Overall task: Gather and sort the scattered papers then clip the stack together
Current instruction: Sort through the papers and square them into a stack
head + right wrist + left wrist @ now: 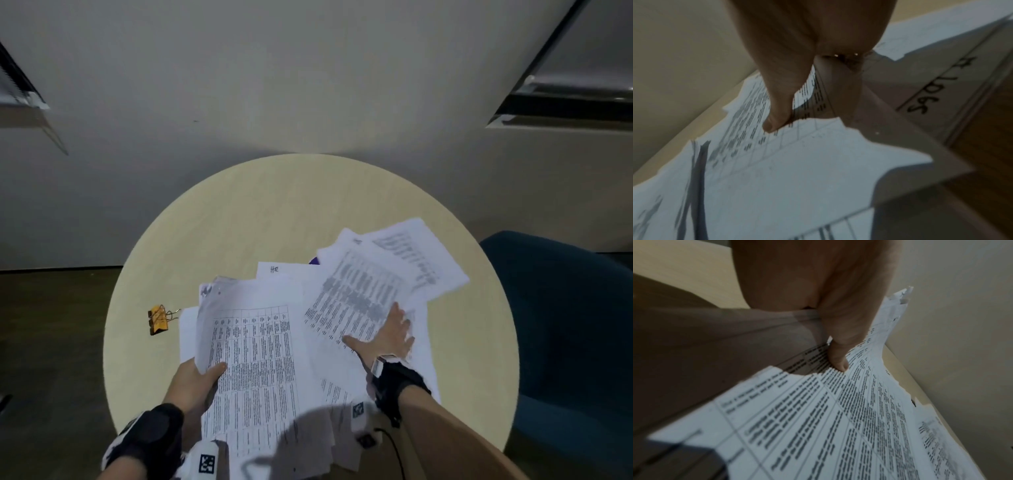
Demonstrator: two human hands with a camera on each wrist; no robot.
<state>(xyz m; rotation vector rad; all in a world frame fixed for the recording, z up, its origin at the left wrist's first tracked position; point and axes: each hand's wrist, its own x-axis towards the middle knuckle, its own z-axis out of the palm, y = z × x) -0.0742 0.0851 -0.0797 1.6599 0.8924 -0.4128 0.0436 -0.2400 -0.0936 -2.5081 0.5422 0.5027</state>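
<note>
1. On the round pale table (239, 212), toward its near side, lie the scattered papers (363, 291): printed sheets with tables of text, overlapping loosely and fanned at different angles.
2. A gathered stack (253, 359) of these sheets sits at the near left of the spread, its left edge lifted off the table. The left hand (195, 380) grips that edge, thumb on top of the printed page and fingers underneath; the left wrist view shows the thumb (838, 360) pressing down on the text.
3. The right hand (387, 335) lies flat on a tilted sheet at the right of the spread, fingers straight and spread, thumb stretched toward the stack, pressing the paper rather than gripping it. In the right wrist view a fingertip (774, 123) touches the printed sheet.
4. One sheet behind the stack bears a small handwritten mark near its top edge.
5. A yellow binder clip (158, 319) rests on the bare table just left of the papers, apart from both hands.
6. A dark teal chair (565, 325) stands at the table's right side.
</note>
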